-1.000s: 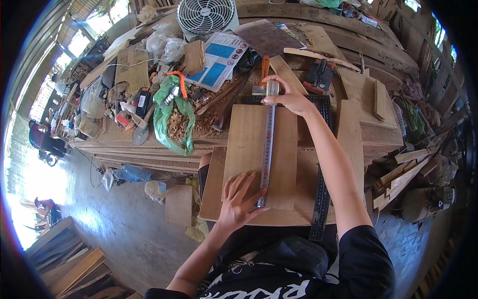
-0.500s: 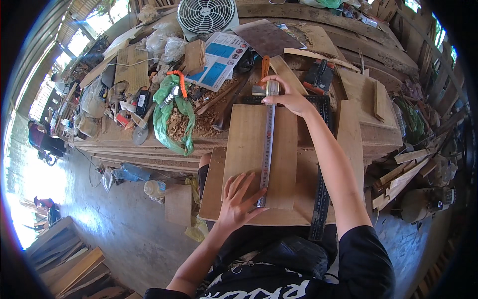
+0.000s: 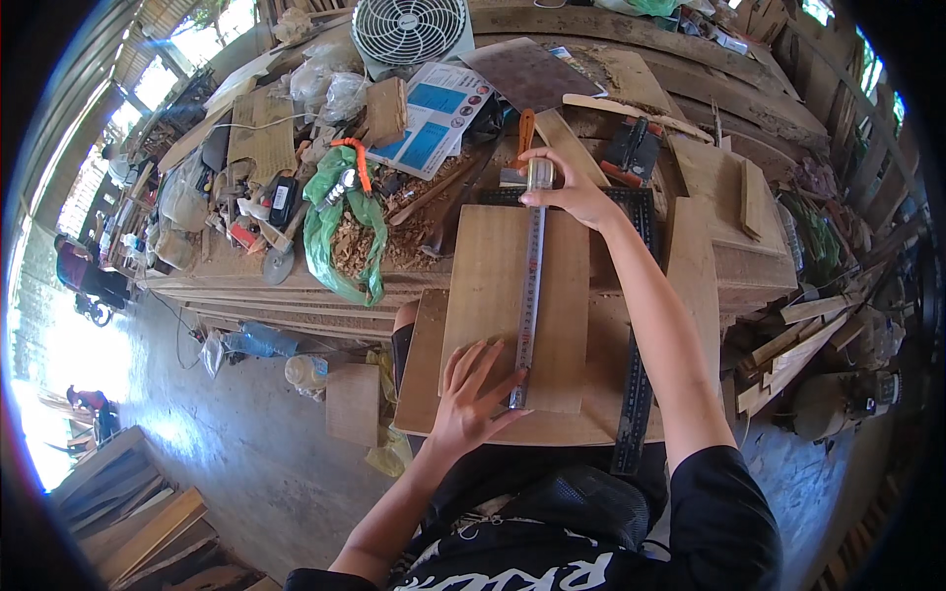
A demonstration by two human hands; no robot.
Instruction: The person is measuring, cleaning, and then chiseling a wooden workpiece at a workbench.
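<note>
- Wooden board (image 3: 478, 276): it lies flat in front of us on a larger panel (image 3: 422, 364), its long sides running away from us.
- The tape (image 3: 530, 286) stretches lengthwise over the board, slightly right of the middle, its case at the far edge and its free end close to the near edge.
- Our right hand (image 3: 572, 192) has its grip closed round the tape's case.
- Our left hand (image 3: 467, 406) has its grip wide, fingers fanned over the board's near left part, with one fingertip at the tape.
- A black square (image 3: 631, 424) has one leg beside the board on the right and the other crossing past its far edge.
- On the bench (image 3: 734, 266) beyond, we see an orange-handled tool (image 3: 526, 133) near the case, shavings (image 3: 404, 241), a green bag (image 3: 320, 236) beside them, and a fan (image 3: 410, 30) at the back.
</note>
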